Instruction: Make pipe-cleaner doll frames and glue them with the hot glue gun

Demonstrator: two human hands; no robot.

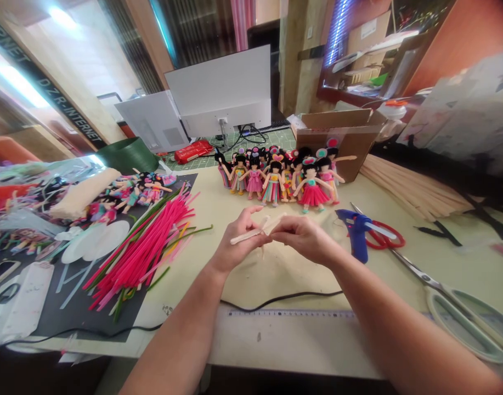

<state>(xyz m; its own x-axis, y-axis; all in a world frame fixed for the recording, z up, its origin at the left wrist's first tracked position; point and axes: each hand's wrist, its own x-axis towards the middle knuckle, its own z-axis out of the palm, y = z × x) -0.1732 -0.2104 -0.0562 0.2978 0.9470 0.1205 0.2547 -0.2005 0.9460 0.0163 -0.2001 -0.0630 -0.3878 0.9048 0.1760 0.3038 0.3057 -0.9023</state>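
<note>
The pale table [181, 274] spans the scene, with a white monitor [230, 82] seen from behind at the far side, and an open cardboard box [358, 148] right of it. On the left lies a loose bundle of stems [136, 247], mostly pink with some green and yellow; on the far right, a sheaf of cream strips [411, 186]. A crowd of small dolls [273, 184] stands at the far middle, just in front of the box. Near right, the large scissors [432, 283] lie with pale green handles; farther off, a blue glue gun [358, 230] sits beside red-handled scissors [401, 239].

The 2 hands meet at the middle, above the table and nearer than the dolls. Between them is the cream piece [245, 237], with 1 length pointing left and a short end hanging below. The left hand [238, 236] grasps it between thumb and fingers; the right hand [304, 236] pinches its right side at the fingertips.

The step in hand looks like bending or joining the cream piece; blur hides which. The next move seems to call for a firm left hold and fine right fingertip pressure, with the crossing kept aligned.
</note>
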